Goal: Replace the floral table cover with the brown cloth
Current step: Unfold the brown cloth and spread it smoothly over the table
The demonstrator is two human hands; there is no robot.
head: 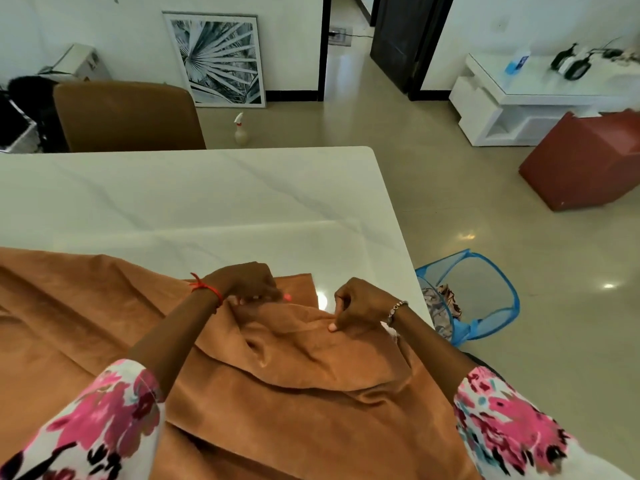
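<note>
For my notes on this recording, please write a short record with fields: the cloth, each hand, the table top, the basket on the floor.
brown cloth: bunched and folded on the near part of the table, not spread out
left hand: grips an edge of the cloth
right hand: pinches a fold of the cloth
table: far part bare, white marble
blue mesh basket: on the floor at right, patterned fabric inside

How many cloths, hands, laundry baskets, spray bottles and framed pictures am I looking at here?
Cloths: 2 (brown cloth on the table, patterned cloth in the basket)
Hands: 2 (left hand and right hand, both pinching the brown cloth)
Laundry baskets: 1 (blue mesh basket on the floor)
Spray bottle: 1
Framed picture: 1
Total: 7
</note>
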